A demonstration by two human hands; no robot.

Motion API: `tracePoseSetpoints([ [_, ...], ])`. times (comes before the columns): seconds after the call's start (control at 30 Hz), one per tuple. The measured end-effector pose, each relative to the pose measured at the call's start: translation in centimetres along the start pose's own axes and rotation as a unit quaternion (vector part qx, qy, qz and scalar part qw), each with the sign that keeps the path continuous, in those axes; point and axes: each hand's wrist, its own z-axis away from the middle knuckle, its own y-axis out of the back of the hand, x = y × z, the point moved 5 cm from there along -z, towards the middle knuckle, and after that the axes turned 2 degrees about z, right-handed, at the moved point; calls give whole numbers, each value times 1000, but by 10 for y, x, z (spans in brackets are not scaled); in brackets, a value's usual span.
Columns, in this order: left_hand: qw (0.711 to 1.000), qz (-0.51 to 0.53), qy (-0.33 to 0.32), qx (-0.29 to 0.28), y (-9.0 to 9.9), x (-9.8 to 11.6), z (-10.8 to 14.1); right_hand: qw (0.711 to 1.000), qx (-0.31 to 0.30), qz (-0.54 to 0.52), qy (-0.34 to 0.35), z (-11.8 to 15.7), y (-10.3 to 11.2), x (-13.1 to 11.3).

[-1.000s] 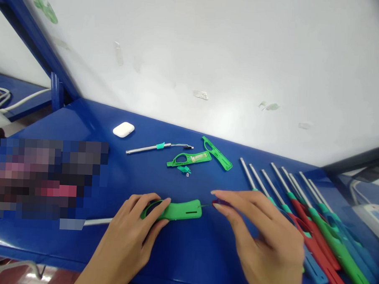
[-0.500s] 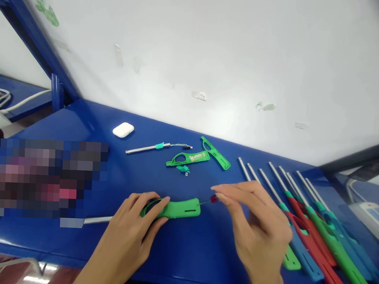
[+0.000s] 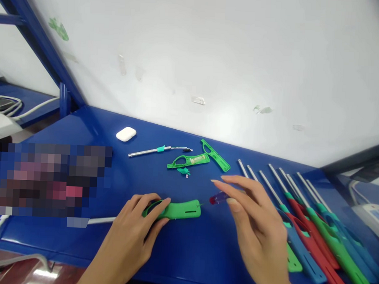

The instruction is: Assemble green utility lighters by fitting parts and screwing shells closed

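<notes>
My left hand is closed around the trigger end of a green long-neck lighter, pressing it to the blue table. The lighter's metal tube points out to the left. In my right hand is a small screwdriver with a translucent red and purple handle, held loosely between thumb and fingers. Its thin shaft reaches the butt end of the green lighter; the tip is too small to make out. Behind lie two green lighter shell halves, a teal trigger piece and a loose metal tube with wires.
Several assembled lighters in red, blue and green lie in a row at the right. A white earbud case sits at the back left. A pixelated patch covers the left of the table. A white wall rises behind.
My right hand's fingers have opened out and shifted along the screwdriver, so more of its handle shows. The left hand and lighter stay in place; the view has shifted slightly.
</notes>
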Motion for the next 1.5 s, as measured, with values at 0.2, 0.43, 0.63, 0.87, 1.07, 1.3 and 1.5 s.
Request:
tracePoseSetpoints([
  [0.2,1000,-3,12,-9,2,1,1,996,73,-31,46,0,3,-6],
  [0.43,1000,-3,14,-11,0,0,0,997,38,-72,0,4,1,-2],
  [0.63,1000,7,9,-5,-1,-2,0,994,81,-47,48,-6,-5,-1],
  [0.87,1000,5,4,4,1,-2,-1,993,43,-110,-20,-7,-11,21],
  [1.07,1000,4,6,4,2,-1,1,993,80,-91,-8,0,-9,23],
  [1.3,1000,6,5,6,2,-1,-1,990,31,-139,-2,-1,-18,14],
  [1.5,1000,15,9,2,0,-1,-1,992,78,-98,9,3,-21,12],
])
